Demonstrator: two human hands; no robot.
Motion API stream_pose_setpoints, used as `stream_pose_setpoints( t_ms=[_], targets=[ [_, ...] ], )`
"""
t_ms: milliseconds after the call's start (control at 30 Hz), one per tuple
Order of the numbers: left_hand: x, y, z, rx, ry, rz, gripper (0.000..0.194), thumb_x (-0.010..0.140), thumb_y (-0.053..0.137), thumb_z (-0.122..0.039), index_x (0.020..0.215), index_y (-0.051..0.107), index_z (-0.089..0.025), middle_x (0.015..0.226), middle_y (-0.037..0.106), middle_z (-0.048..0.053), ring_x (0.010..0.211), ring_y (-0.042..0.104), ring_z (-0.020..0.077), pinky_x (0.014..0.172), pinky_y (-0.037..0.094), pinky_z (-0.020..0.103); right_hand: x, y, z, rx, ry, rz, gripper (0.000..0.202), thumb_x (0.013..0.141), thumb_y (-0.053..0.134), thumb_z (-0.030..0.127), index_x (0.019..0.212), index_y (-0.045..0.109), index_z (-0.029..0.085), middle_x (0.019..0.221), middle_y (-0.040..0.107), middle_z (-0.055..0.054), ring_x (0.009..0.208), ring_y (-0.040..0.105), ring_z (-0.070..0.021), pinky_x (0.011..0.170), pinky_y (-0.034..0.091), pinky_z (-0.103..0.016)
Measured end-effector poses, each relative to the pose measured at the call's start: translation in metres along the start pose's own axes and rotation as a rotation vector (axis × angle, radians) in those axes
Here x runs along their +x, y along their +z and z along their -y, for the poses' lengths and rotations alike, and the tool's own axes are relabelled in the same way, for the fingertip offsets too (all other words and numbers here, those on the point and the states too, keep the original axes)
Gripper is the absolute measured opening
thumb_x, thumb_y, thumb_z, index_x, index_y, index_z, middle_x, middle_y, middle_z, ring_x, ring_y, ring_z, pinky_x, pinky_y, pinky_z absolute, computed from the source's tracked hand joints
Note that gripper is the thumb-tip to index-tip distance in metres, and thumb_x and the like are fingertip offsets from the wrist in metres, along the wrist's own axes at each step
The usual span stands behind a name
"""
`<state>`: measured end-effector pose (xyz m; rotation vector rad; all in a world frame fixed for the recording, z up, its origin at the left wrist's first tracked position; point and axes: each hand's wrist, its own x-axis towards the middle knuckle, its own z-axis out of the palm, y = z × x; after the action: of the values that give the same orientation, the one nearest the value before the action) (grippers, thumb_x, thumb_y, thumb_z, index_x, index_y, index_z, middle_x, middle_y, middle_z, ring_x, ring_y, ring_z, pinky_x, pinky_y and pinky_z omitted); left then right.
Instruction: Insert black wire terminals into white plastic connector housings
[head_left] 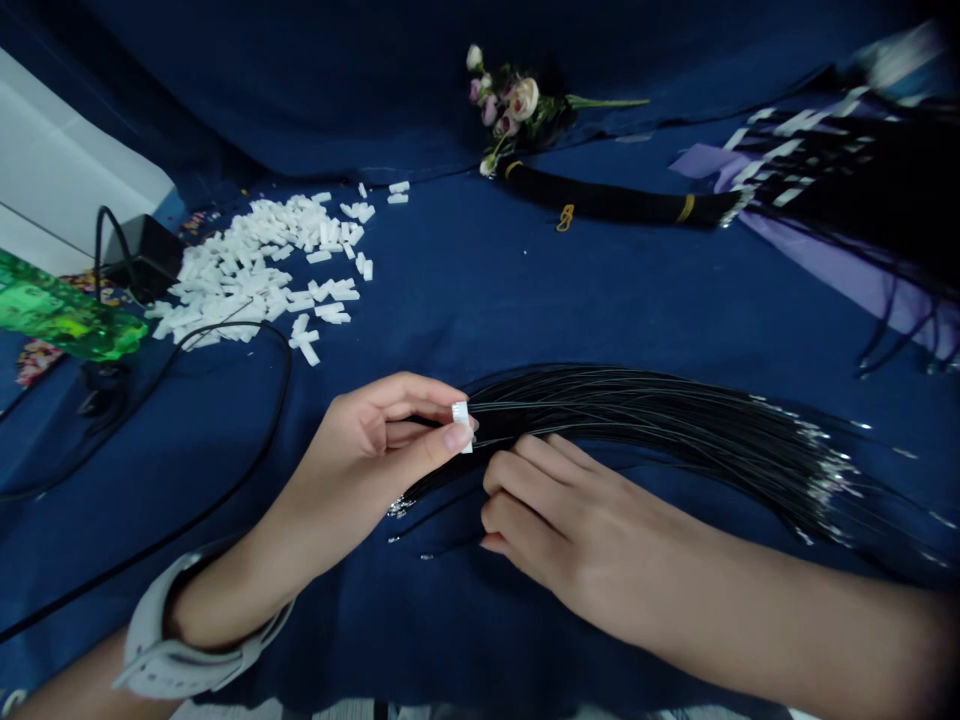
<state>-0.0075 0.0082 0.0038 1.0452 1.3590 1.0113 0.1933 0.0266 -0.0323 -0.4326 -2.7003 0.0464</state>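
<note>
Between the thumb and fingers of my left hand (pixel 397 435) is a small white connector housing (pixel 460 411), held upright with its slotted end up. Thin black wires run rightward from beside the housing; whether they are seated in it I cannot tell. My right hand (pixel 555 510) is curled closed just to the right, at the near edge of a loose bundle of black wires (pixel 660 410). One black wire leads from the housing into its fingers, though the fingertips are hidden. Shiny metal terminals (pixel 832 470) tip the bundle's right end, and more terminals (pixel 400 507) show below my left hand.
White connector housings (pixel 247 260) lie piled at the back left, near a green bottle (pixel 67 310) and a black cable (pixel 277 400). Behind are a banded wire bundle (pixel 615 195), a rubber band (pixel 565 217) and artificial flowers (pixel 517 100). Wires with white connectors (pixel 825 150) lie back right.
</note>
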Motion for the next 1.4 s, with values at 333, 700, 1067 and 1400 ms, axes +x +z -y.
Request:
stream_pose_setpoints(
  t_ms=[333, 700, 1067, 1400],
  targets=[
    [0.0, 0.0, -0.001, -0.068, -0.062, 0.026, 0.01, 0.08, 0.084, -0.026, 0.088, 0.079, -0.029, 0.081, 0.079, -0.007, 0.078, 0.074, 0.0062, 0.067, 0.055, 0.006, -0.001, -0.035, -0.002, 0.394, 0.206, -0.07, 0.02, 0.104, 0.041, 0.015, 0.096, 0.059, 0.015, 0.086, 0.057, -0.001, 0.067, 0.055, -0.0069, 0.057, 0.045, -0.021],
    [-0.003, 0.004, -0.006, -0.12, -0.103, 0.016, 0.014, 0.073, 0.088, -0.021, 0.083, 0.08, -0.027, 0.077, 0.079, -0.005, 0.073, 0.074, 0.0077, 0.065, 0.057, 0.008, -0.008, -0.036, -0.017, 0.287, 0.302, -0.208, 0.01, 0.101, 0.051, 0.013, 0.103, 0.06, 0.017, 0.092, 0.057, 0.0, 0.072, 0.059, -0.0049, 0.061, 0.047, -0.018],
    [-0.004, 0.002, -0.006, -0.088, -0.11, 0.02, 0.009, 0.08, 0.083, -0.021, 0.085, 0.08, -0.027, 0.079, 0.08, -0.005, 0.075, 0.075, 0.007, 0.066, 0.056, 0.007, -0.008, -0.033, -0.021, 0.281, 0.301, -0.2, 0.009, 0.099, 0.051, 0.013, 0.099, 0.059, 0.016, 0.09, 0.057, 0.0, 0.067, 0.058, -0.0058, 0.057, 0.046, -0.02],
    [-0.003, 0.003, -0.007, -0.104, -0.121, 0.029, 0.009, 0.078, 0.084, -0.021, 0.085, 0.08, -0.026, 0.078, 0.08, -0.005, 0.073, 0.075, 0.0068, 0.065, 0.056, 0.006, -0.008, -0.032, -0.02, 0.301, 0.295, -0.196, 0.008, 0.099, 0.051, 0.013, 0.098, 0.059, 0.015, 0.089, 0.056, -0.001, 0.065, 0.056, -0.0062, 0.056, 0.045, -0.021]
  ],
)
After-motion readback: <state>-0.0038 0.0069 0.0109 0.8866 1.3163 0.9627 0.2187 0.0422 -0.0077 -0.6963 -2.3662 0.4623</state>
